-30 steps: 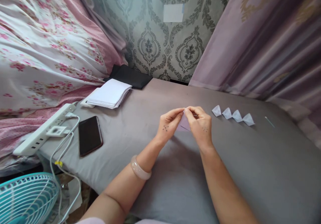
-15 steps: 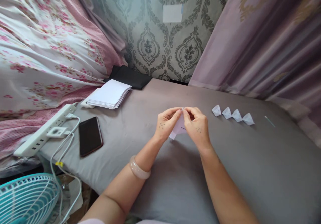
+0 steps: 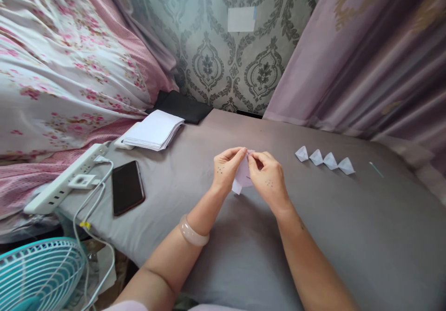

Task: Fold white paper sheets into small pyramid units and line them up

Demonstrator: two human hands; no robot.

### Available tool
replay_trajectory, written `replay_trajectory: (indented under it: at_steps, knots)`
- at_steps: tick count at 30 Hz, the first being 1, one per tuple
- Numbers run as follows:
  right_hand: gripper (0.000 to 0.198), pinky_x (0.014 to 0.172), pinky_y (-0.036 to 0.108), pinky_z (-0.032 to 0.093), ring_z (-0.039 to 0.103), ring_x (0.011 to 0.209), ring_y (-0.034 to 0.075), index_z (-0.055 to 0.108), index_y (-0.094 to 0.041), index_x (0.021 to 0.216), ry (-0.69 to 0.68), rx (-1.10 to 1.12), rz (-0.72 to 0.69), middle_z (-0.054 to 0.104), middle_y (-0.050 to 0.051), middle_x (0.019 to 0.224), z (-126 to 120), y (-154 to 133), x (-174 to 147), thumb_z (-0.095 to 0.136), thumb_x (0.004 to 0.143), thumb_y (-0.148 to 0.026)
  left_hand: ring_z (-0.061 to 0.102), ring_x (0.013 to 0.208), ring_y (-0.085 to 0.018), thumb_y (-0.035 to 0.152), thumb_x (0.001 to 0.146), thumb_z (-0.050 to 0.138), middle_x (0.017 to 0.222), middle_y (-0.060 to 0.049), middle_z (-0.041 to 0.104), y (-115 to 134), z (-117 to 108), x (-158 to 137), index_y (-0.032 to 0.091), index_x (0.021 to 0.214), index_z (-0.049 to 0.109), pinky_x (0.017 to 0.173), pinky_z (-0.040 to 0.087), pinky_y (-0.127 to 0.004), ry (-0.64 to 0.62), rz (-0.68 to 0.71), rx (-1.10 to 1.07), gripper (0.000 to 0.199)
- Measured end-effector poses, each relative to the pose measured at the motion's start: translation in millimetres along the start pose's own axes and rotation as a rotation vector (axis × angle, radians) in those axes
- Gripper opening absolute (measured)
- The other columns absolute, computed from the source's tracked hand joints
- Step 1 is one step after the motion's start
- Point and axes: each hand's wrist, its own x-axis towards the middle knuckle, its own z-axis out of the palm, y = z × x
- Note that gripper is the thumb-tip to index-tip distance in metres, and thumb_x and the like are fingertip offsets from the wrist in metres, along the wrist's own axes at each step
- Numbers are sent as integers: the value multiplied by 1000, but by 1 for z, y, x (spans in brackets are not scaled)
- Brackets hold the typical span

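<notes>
Between my two hands is a partly folded piece of pale paper (image 3: 243, 174), held up above the grey cloth surface. My left hand (image 3: 226, 167) pinches its upper edge with thumb and fingers. On the paper's other side my right hand (image 3: 267, 174) is closed on the upper edge too, thumb against bent forefinger. A white flap of the paper hangs down below my left hand, and a short dark line shows on it beside my right thumb. Much of the paper is hidden behind my hands. Several small folded paper shapes (image 3: 330, 161) stand in a row to the right.
A stack of white paper (image 3: 155, 129) lies at the back left near a black folder (image 3: 184, 106). Closer in are a phone (image 3: 127, 188), a white power strip (image 3: 66, 178) with cables and a turquoise fan (image 3: 42, 274). A thin pale stick (image 3: 377, 169) lies far right.
Both hands have shifted slightly left with the paper. My right hand's fingertips have slipped a little lower than the left's, and the upper edge of the paper now shows between them.
</notes>
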Motion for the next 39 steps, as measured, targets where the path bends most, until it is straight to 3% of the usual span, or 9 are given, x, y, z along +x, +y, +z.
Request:
replay_trajectory:
  at_steps: [6, 13, 16, 19, 27, 34, 39]
  knots:
    - [30, 67, 31, 45, 60, 68, 17, 70, -19, 75, -65, 19, 45, 67, 5, 76, 0, 2, 1, 50, 88, -37, 64, 70, -13, 36, 72, 77, 81, -5, 74, 2, 0, 0, 16, 77, 75, 69, 50, -26, -7, -10, 14, 21]
    - [43, 54, 27, 39, 55, 56, 15, 64, -19, 60, -178, 19, 219, 62, 1, 58, -9, 7, 4, 55, 83, -53, 66, 66, -14, 39, 69, 79, 76, -5, 73, 1, -5, 5, 16, 81, 72, 66, 51, -27, -59, -181, -149, 27]
    - [33, 62, 30, 47, 62, 66, 17, 69, -18, 78, -205, 142, 241, 70, 4, 72, -14, 14, 9, 65, 76, -51, 66, 70, -14, 38, 68, 80, 79, -6, 73, 1, -6, 8, 15, 81, 72, 69, 51, -27, -78, -211, -209, 28]
    - [40, 75, 34, 52, 67, 82, 19, 69, -17, 99, -146, 349, 246, 72, 8, 90, -14, 16, 13, 72, 71, -46, 64, 72, -13, 36, 67, 81, 83, -5, 73, 2, -6, 9, 16, 82, 74, 68, 49, -25, -85, -232, -216, 27]
    - [35, 83, 38, 54, 69, 89, 21, 74, -21, 97, -268, 698, 390, 75, 6, 93, -8, 10, 9, 73, 72, -44, 58, 67, -10, 35, 67, 81, 73, -1, 69, 1, -6, 8, 17, 74, 73, 69, 45, -25, -144, -197, -200, 20]
    - [29, 79, 37, 55, 70, 82, 21, 77, -21, 90, -160, 671, 405, 76, 4, 89, -3, 12, 9, 76, 69, -40, 57, 68, -10, 35, 67, 81, 75, -1, 68, -2, -7, 8, 17, 75, 73, 70, 46, -25, -128, -188, -194, 21]
    - [29, 79, 37, 54, 69, 85, 21, 76, -21, 95, -63, 551, 309, 75, 5, 94, -1, 11, 8, 73, 73, -39, 60, 71, -11, 32, 62, 83, 77, -2, 69, 0, -6, 8, 17, 76, 73, 75, 47, -27, -131, -188, -181, 23]
